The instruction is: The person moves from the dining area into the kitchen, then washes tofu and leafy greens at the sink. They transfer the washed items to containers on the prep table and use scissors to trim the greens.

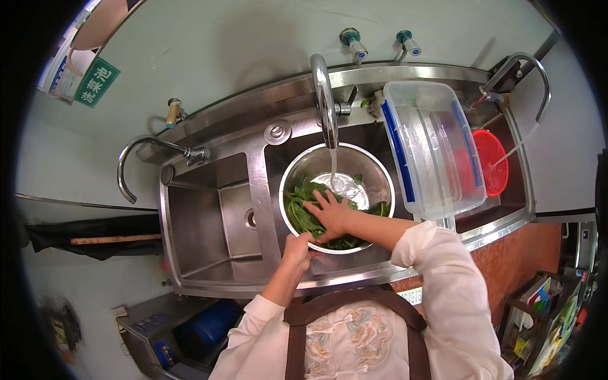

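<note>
A round stainless steel bowl [376, 166] stands in the middle sink basin, tilted slightly, with green leafy vegetables [304, 209] in it. Water runs into it from a chrome faucet [323, 95]. My left hand [298, 249] grips the bowl's near left rim, with its thumb over the edge. My right hand [332, 216] lies inside the bowl with fingers spread on the leaves; whether it presses or holds any of them cannot be told.
To the right, a clear plastic box [427, 147] with blue clips lies across the sink. Beyond it, a second faucet [541, 80] runs into a red basin [498, 164]. A third faucet [126, 166] arches at the left sink basin [204, 228]. Low right stands a rack [513, 304] of packages.
</note>
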The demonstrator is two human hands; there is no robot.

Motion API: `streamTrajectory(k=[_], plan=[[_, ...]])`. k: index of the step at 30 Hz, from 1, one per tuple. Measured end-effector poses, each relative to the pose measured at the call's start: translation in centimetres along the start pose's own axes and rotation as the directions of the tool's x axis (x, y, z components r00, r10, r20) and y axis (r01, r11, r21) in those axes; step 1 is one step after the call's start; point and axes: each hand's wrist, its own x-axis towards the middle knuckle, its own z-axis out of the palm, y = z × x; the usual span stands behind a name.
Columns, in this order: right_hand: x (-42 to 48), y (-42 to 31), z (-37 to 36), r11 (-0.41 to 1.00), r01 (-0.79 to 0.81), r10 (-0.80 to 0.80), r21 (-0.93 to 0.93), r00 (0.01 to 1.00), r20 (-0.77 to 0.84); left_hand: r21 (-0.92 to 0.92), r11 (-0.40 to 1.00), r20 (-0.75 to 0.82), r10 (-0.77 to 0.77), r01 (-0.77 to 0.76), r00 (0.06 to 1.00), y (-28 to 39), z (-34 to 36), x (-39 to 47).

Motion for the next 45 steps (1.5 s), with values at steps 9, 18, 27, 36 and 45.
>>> streamTrajectory(k=[9,18,27,36,45], plan=[[-0.5,5.6,-1.2,0.98,0.06,-0.013,0.187,0.97,-0.243,0.026,0.999,0.018,-0.04,0.04,0.999,0.2,-0.9,-0.4],[1.1,15.2,-13.9,0.967,-0.159,0.253,0.199,0.502,-0.827,-0.046,0.996,-0.136,0.073,-0.08,0.988,1.0,-6.5,-3.7],[9.5,15.6,-16.6,0.879,-0.059,0.397,0.472,0.638,-0.66,-0.191,0.92,-0.396,0.247,-0.343,0.884,3.0,-14.9,-10.2],[8.4,-5.0,-4.8,0.987,0.107,-0.139,-0.122,0.946,-0.294,-0.41,0.831,-0.461,0.168,-0.377,0.871,4.4,-29.1,-7.7],[30.2,-22.4,-9.9,0.992,0.126,-0.102,-0.01,0.751,-0.652,-0.38,0.892,-0.291,0.135,-0.244,0.947,9.4,-39.6,-6.5]])
